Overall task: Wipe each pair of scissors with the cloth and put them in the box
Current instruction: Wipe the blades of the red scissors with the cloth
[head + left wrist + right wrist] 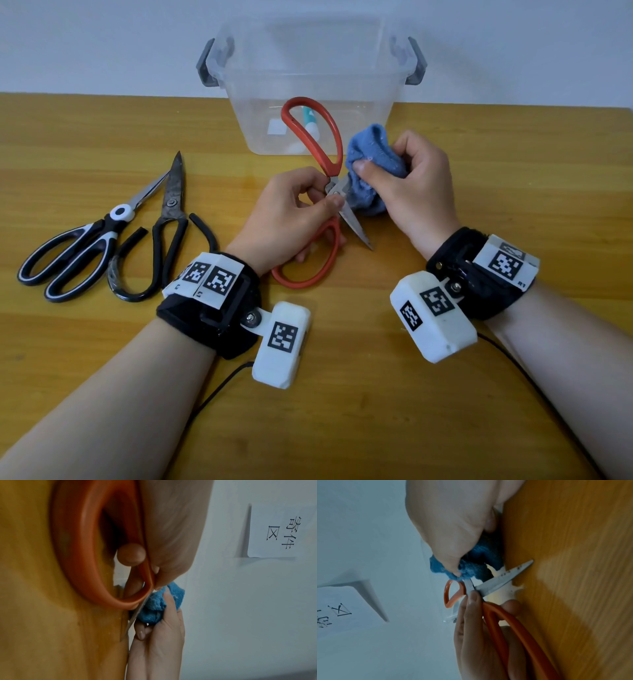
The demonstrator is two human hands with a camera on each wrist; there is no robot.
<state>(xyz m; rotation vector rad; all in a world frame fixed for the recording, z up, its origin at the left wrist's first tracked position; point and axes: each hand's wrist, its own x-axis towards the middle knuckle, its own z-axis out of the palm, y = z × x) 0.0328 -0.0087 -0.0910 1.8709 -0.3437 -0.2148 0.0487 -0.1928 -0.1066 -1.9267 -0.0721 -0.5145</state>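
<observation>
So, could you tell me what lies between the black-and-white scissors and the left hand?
The black-handled scissors lie there on the table, seen in the head view.

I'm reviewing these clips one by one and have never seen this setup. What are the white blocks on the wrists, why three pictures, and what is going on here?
No robot here: a person works with bare hands. The white blocks strapped to the wrists are small cameras; a third sits on the head. The head view looks down on the wooden table; the other two look along each hand.

The left hand grips the red-handled scissors near the pivot, blades open. The right hand holds a bunched blue cloth against one blade.

On the table to the left lie black-and-white scissors and black shears. Behind stands a clear plastic box with something small inside.
</observation>
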